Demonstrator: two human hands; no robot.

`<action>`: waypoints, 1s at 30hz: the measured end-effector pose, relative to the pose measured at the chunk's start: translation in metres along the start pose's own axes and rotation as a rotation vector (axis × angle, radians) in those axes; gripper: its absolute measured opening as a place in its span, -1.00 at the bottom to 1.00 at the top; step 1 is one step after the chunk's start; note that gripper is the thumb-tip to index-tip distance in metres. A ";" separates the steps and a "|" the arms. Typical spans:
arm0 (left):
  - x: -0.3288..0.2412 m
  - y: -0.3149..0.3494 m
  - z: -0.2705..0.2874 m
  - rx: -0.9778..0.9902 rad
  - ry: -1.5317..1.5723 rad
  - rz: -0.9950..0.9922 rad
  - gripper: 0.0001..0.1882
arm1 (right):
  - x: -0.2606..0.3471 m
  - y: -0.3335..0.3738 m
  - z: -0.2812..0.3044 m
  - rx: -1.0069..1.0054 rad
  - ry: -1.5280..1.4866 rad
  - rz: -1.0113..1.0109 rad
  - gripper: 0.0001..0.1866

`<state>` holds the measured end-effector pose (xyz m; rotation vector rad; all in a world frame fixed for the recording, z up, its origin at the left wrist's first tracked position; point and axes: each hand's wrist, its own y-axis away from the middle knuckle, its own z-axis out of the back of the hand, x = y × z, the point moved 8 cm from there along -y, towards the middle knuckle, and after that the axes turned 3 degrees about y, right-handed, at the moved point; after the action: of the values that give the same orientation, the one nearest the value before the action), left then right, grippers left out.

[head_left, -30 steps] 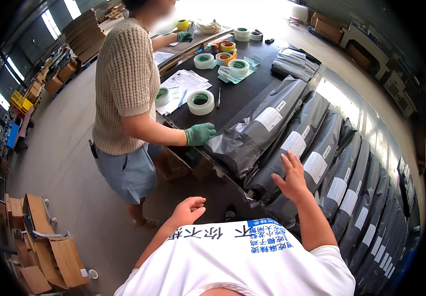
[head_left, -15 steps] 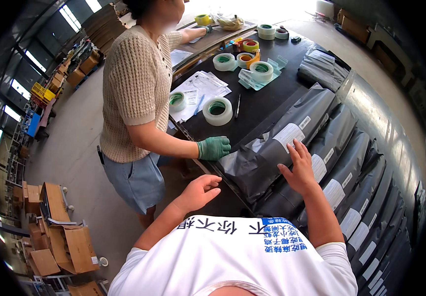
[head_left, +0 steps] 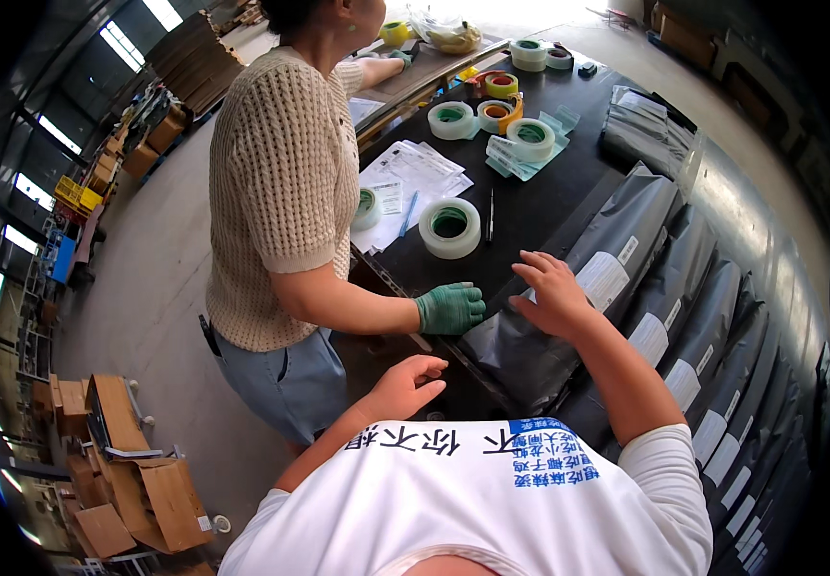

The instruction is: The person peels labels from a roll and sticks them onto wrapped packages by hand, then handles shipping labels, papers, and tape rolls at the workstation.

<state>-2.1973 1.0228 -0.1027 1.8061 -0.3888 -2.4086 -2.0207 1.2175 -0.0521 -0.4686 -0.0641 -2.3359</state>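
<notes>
My right hand (head_left: pixel 554 296) is over the nearest end of a long black plastic mailing bag (head_left: pixel 520 350) with a white label (head_left: pixel 603 280). Its fingers are apart and nothing is in them; whether they touch the plastic I cannot tell. Off the table's edge, in front of my shirt, my left hand (head_left: pixel 405 389) is empty, its thumb apart from the fingers. Between the bag and a co-worker, that person's green-gloved hand (head_left: pixel 450 309) rests by the table edge. Several similar black bags (head_left: pixel 647 336) with white labels lie side by side to the right.
On the black tabletop (head_left: pixel 415 274) are a large clear tape roll (head_left: pixel 449 228), a pen (head_left: pixel 491 213), papers (head_left: pixel 405 173) and more tape rolls (head_left: pixel 530 140). The co-worker (head_left: pixel 276 192) stands close at my left. Cardboard boxes (head_left: pixel 160 499) stand on the floor, lower left.
My right hand has moved left, off the label area toward the bag's near-left end. The view has shifted slightly, so the table and co-worker appear further right. My left hand keeps its pose.
</notes>
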 end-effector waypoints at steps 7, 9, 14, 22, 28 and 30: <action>0.041 0.022 0.007 -0.035 0.047 0.111 -0.60 | 0.035 -0.113 -0.063 0.061 0.020 0.128 -0.45; 0.042 0.029 0.009 -0.058 0.062 0.144 -0.59 | 0.048 -0.138 -0.077 0.064 0.029 0.120 -0.45; 0.066 0.044 0.015 -0.141 0.137 0.240 -0.60 | 0.057 -0.171 -0.115 0.218 0.220 0.012 -0.28; 0.089 0.053 0.019 -0.173 0.168 0.259 -0.59 | 0.054 -0.151 -0.130 0.200 0.292 0.055 -0.41; 0.079 0.036 0.015 -0.077 0.068 0.194 -0.58 | 0.049 -0.120 -0.113 0.344 0.348 0.035 -0.34; 0.076 0.032 0.015 -0.059 0.033 0.177 -0.58 | 0.046 -0.112 -0.111 0.492 0.339 -0.028 -0.26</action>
<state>-2.2354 0.9764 -0.1606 1.7063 -0.4493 -2.2450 -2.1621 1.2477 -0.1292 0.1712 -0.4708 -2.2872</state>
